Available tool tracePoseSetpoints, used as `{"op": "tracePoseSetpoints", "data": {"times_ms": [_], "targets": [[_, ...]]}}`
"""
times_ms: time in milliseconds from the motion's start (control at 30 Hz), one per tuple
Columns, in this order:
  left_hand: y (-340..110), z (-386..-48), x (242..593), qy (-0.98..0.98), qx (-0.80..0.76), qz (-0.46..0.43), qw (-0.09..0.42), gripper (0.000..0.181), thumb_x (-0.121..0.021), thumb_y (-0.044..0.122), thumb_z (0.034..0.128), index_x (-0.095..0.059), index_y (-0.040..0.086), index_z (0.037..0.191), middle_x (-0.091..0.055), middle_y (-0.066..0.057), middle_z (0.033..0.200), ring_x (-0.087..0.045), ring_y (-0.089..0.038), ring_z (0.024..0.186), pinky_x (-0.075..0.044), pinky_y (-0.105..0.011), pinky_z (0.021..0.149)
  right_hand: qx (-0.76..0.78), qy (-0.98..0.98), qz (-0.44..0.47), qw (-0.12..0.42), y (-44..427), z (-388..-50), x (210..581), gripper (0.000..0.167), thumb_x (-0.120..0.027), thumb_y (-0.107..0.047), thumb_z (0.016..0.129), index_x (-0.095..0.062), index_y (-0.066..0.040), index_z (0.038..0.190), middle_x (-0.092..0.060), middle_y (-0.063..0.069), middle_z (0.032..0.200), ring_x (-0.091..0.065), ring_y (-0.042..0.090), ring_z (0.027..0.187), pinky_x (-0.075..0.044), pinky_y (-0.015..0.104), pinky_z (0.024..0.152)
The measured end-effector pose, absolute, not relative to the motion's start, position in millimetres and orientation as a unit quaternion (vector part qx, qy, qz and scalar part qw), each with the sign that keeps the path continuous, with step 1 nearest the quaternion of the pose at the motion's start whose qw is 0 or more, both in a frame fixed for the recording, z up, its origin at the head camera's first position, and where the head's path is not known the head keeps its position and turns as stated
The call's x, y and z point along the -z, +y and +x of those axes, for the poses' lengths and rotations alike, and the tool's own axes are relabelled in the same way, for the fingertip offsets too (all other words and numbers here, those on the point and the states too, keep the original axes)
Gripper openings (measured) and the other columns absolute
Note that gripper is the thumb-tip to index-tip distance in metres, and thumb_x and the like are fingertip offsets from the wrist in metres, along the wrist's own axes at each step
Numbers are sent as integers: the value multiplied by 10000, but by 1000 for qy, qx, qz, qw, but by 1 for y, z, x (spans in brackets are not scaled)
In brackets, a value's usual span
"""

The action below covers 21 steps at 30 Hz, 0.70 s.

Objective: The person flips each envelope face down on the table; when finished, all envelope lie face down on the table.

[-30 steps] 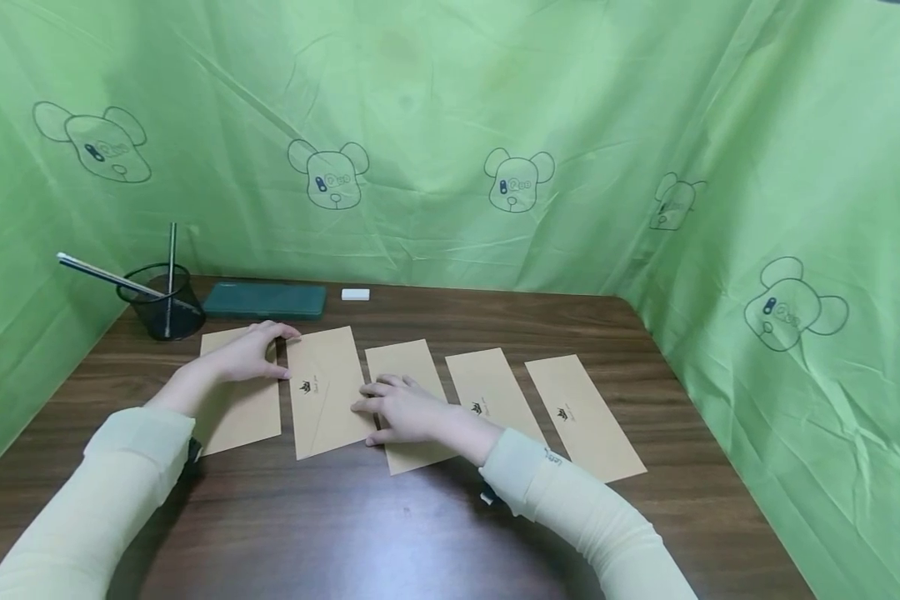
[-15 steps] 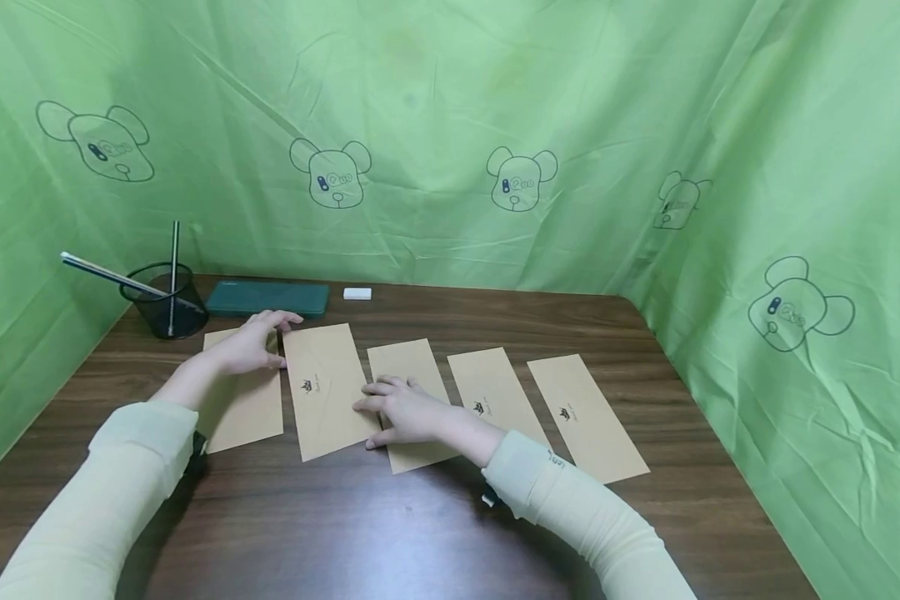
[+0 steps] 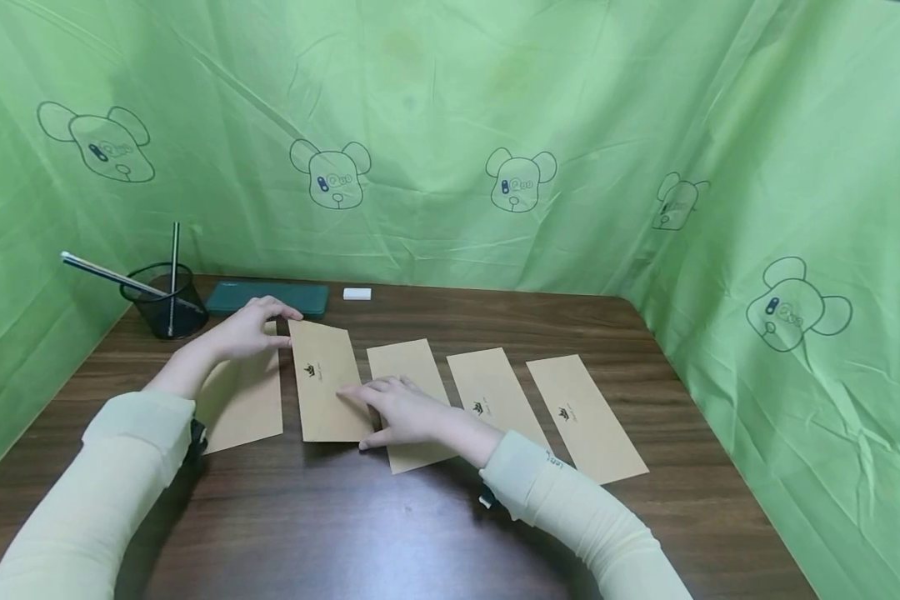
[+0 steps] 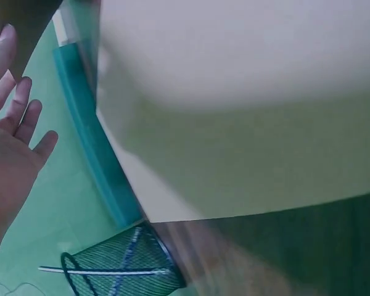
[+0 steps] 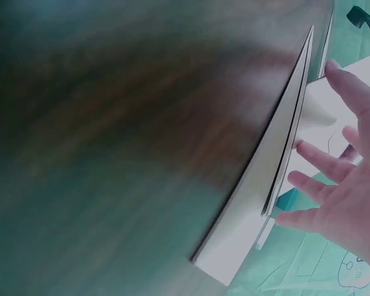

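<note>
- The left hand [image 3: 246,332] and the right hand [image 3: 408,410] pinch the edges of the second envelope from the left [image 3: 322,400], tilted above the surface [image 3: 345,525].
- Beside its printed crown [image 3: 310,371], small script is not readable.
- The right sleeve [image 3: 570,492] bears lettering, unclear.
- The left forearm [image 3: 186,371] partly covers the leftmost envelope [image 3: 246,404].

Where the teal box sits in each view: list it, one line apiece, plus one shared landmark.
Head: teal box left of centre, behind the envelopes.
Left wrist: teal box, a slanting strip left of centre.
Right wrist: teal box, a small patch right of centre near the right fingers.
Shared landmark: white block, near the box in all three.
</note>
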State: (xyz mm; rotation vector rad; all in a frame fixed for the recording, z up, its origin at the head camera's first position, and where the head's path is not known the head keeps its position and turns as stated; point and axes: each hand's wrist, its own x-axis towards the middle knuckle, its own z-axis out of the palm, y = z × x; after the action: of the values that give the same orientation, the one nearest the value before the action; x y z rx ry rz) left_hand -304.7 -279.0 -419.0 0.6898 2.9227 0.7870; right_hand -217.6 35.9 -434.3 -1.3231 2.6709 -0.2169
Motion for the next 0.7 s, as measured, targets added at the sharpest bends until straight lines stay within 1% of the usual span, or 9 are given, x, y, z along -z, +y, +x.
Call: {"op": "tracePoseSetpoints", "data": {"times_ms": [133,200,267,400,433,533,700], "targets": [[-279,-307,412,941,-252,224,22,466,-722,264,836,-581,46,1223,-494,-210,1283,-341,-431,1237,-295,-596,993,80,885,-456,52,33,-217,435,951,-674,-558,788,-98,-341,1514,-445,-44,1436,-448,155,1279,-343,475,1059],[-279,-308,408,940,-256,226,23,469,-720,289,836,-574,37,1204,-504,-210,1268,-367,-430,1223,-315,-582,978,87,881,-464,41,31,-217,433,1015,-696,-542,777,-34,-334,1518,-469,-41,1418,-475,135,1253,-363,468,1041],[-278,-308,404,939,-264,221,22,461,-719,320,835,-569,45,1173,-523,-193,1247,-415,-411,1202,-354,-554,948,90,879,-466,34,29,-216,431,1073,-709,-524,774,53,-347,1510,-473,-40,1414,-478,120,1250,-362,493,1037],[-275,-310,396,937,-283,206,18,468,-723,393,815,-565,70,1115,-562,-152,1195,-507,-357,1139,-408,-510,900,94,877,-470,26,26,-214,428,1124,-707,-500,788,177,-382,1472,-462,-35,1412,-466,113,1261,-334,559,1045],[-274,-310,395,937,-284,203,17,476,-723,415,808,-564,79,1106,-569,-142,1185,-510,-349,1144,-410,-511,907,96,877,-471,25,25,-214,426,1127,-707,-497,790,190,-389,1465,-450,-40,1421,-455,110,1273,-322,575,1048],[-271,-313,390,936,-290,200,16,505,-729,427,798,-551,80,1119,-573,-139,1160,-510,-343,1137,-414,-516,910,103,874,-476,12,23,-213,423,1127,-712,-488,789,170,-363,1479,-430,-47,1442,-442,99,1286,-318,580,1050],[-267,-315,384,926,-321,196,18,590,-736,364,811,-455,63,1232,-555,-153,1148,-509,-351,1146,-408,-533,935,110,880,-462,-14,22,-213,417,1099,-722,-490,776,76,-304,1508,-414,-37,1455,-411,101,1311,-328,542,1058]]}}
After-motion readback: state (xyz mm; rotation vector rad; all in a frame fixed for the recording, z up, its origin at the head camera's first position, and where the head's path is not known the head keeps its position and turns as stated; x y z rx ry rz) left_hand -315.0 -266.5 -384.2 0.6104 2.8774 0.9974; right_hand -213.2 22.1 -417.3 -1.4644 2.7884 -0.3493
